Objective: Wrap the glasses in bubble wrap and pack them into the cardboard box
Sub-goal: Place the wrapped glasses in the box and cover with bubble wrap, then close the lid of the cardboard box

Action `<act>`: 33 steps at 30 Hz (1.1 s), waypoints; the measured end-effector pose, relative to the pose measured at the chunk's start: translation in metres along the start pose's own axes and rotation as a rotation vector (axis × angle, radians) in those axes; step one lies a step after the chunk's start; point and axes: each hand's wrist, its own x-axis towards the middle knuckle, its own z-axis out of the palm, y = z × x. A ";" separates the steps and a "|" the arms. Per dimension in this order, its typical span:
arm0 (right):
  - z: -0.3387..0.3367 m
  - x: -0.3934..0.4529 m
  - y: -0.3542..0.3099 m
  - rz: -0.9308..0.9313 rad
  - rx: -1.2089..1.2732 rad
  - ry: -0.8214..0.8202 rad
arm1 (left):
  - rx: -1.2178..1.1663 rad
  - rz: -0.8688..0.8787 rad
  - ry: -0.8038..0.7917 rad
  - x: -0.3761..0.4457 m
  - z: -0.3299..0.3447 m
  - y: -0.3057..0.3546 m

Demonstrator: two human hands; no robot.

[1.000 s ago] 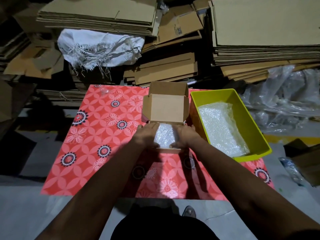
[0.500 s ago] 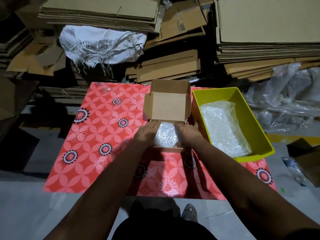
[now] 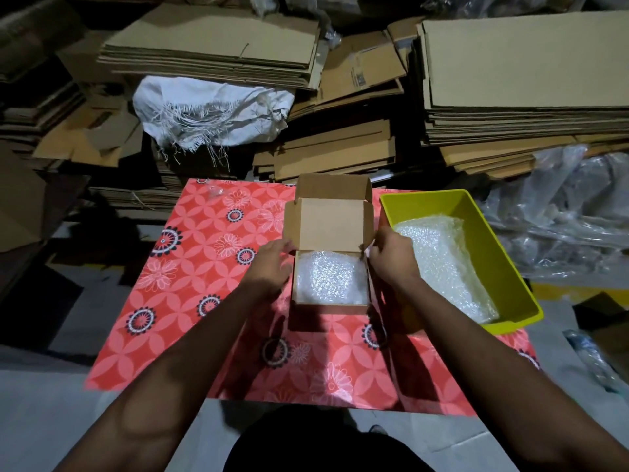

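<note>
Head view: your two forearms are reaching up from the bottom of the frame toward the centre, over the red mat (image 3: 190,301). Between them the box (image 3: 328,310) is sitting open at mid-frame, and a bubble-wrapped bundle (image 3: 330,282) is lying inside it, filling most of the floor; the glasses themselves are not showing through the wrap.

Your left hand (image 3: 272,267) is resting against the box's left wall, fingers loosely curled and reaching toward the lid's left side flap; whether they are pinching that flap is unclear. Your right hand (image 3: 391,255) is sitting at the right wall, fingertips closing on the lid's right side flap near the hinge corner. Neither hand is holding the bundle.

Just beyond your hands the lid (image 3: 328,221) is standing up and leaning away from you, hinged along the box's far edge, its front tab topping it. That is the relation to mind: the lid is lying straight above your hands in the frame, its hinge running left to right, both hands about equally near. Closing probably means swinging it down toward you with the flaps tucked inside the walls.

To the right, the yellow bin (image 3: 510,267) is holding loose bubble wrap (image 3: 442,264). Across the top, flattened cardboard (image 3: 510,63) is stacked around a white sack (image 3: 211,114).
</note>
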 end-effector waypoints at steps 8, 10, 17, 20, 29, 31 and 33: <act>0.006 0.047 0.000 0.276 0.168 -0.107 | -0.634 -0.467 0.038 0.035 -0.019 0.025; 0.011 0.052 0.004 0.307 0.189 -0.153 | -0.705 -0.499 -0.053 0.039 -0.019 0.025; 0.043 0.078 0.021 0.285 0.367 -0.264 | -0.835 -0.488 -0.045 0.046 -0.021 0.026; 0.070 0.110 0.056 0.315 0.438 -0.305 | -0.865 -0.491 -0.037 0.044 -0.027 0.024; 0.003 0.053 0.007 0.289 0.493 -0.353 | -0.658 -0.399 -0.162 0.018 -0.019 0.008; -0.006 0.045 0.012 0.191 0.411 -0.383 | -0.602 -0.350 -0.200 0.014 -0.016 0.007; -0.011 0.035 0.014 0.150 0.350 -0.414 | -0.556 -0.318 -0.232 0.009 -0.012 0.006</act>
